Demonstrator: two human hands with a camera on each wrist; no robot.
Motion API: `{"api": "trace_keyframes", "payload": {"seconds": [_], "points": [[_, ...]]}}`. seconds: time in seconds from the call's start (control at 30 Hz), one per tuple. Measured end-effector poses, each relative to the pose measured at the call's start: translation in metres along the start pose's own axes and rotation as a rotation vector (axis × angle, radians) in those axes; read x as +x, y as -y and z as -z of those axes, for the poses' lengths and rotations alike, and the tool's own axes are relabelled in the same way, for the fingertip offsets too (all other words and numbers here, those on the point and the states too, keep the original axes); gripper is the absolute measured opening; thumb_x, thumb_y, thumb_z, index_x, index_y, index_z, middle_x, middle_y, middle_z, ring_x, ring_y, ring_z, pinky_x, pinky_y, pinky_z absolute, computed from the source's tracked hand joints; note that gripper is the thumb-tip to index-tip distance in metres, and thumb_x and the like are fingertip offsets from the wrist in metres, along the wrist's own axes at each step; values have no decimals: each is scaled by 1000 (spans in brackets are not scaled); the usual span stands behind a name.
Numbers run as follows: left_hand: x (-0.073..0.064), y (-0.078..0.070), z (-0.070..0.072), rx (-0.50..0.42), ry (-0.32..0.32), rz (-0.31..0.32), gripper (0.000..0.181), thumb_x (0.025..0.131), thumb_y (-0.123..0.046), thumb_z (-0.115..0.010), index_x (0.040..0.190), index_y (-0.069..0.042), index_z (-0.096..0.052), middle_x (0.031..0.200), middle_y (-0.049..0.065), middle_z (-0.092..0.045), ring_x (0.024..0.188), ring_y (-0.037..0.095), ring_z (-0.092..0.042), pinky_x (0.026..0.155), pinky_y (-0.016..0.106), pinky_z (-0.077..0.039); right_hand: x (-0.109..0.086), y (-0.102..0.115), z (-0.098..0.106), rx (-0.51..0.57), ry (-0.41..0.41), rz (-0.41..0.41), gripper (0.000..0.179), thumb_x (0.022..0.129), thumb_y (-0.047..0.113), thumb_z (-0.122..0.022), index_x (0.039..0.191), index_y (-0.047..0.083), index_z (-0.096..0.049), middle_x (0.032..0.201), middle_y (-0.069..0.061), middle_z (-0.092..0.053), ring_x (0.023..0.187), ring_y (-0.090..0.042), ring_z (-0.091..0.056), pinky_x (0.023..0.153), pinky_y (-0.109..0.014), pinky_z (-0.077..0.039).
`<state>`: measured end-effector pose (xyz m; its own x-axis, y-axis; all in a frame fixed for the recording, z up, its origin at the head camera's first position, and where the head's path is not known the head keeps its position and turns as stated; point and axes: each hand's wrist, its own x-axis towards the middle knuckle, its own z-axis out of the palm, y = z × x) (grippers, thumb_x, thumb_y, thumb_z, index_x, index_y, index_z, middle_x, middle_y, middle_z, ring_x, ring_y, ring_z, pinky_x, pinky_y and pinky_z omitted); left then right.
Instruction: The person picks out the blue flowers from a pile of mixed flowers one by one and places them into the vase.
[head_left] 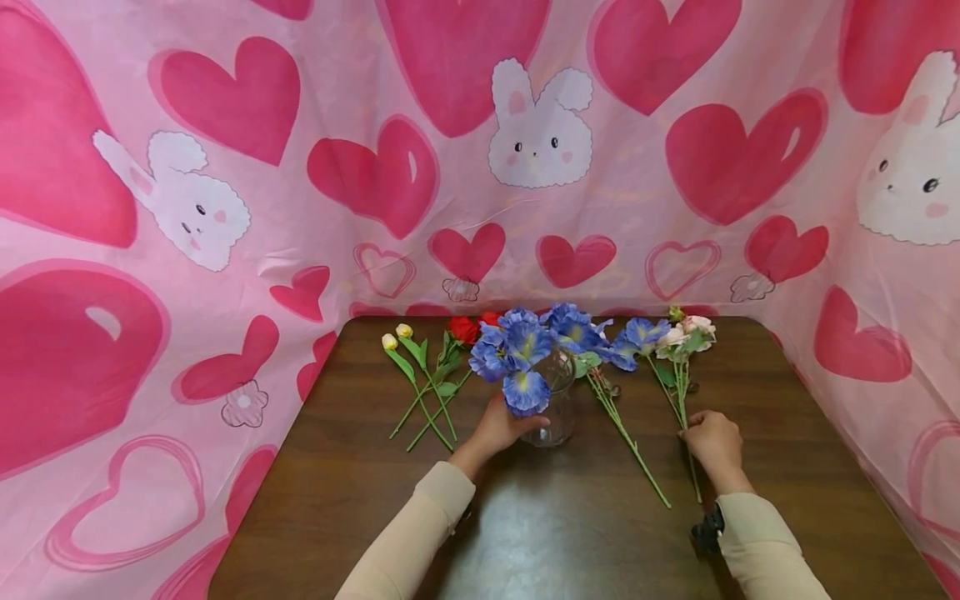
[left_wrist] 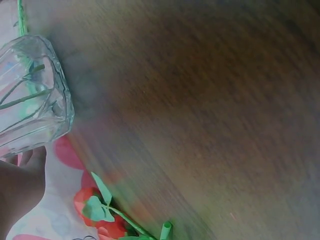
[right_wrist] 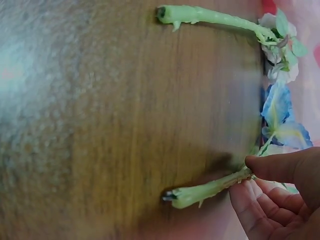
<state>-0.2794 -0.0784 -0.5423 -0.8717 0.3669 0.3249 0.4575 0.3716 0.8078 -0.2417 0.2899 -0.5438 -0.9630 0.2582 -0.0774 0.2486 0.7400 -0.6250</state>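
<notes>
Blue irises with yellow centres fan out above a clear glass vase, their cut stems visible through the glass in the left wrist view. My left hand grips the vase from its left side, thumb across the front; its fingers are largely hidden behind the blooms. On the right, my right hand pinches a green stem between thumb and fingertips, low on its length. That stem runs up to a pale pink flower spray near the table's back edge.
Two yellow tulips and red flowers lie left of the vase on the brown wooden table. Another thick green stem lies between the vase and my right hand. A pink heart-and-rabbit cloth hangs behind the table.
</notes>
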Motion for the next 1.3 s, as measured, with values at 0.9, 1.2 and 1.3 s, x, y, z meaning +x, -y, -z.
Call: {"api": "trace_keyframes", "payload": {"seconds": [0.9,1.2,1.3], "points": [[0,2,-1,-36,-20,-21,82,77,-20,-85,143,-4,-40,135,10,-54,122,23,-52,100,42,-43,5,-26,22,-170,-19,24,33,81,6,-58,110,-11,-61,103,-37,-59,82,-53,-57,63,-56,-46],[0,2,0,-17,-5,-15,83,78,-30,-83,143,-4,-40,135,9,-54,121,21,-52,100,40,-43,7,-27,22,-177,-14,38,32,82,7,-62,108,-11,-60,100,-36,-60,80,-51,-58,63,-56,-46],[0,2,0,-13,-6,-11,82,77,-28,-84,143,-3,-40,135,10,-54,121,21,-53,100,40,-43,6,-24,23,-172,-34,50,31,83,9,-64,106,-11,-60,98,-36,-60,79,-51,-57,62,-56,-45]]}}
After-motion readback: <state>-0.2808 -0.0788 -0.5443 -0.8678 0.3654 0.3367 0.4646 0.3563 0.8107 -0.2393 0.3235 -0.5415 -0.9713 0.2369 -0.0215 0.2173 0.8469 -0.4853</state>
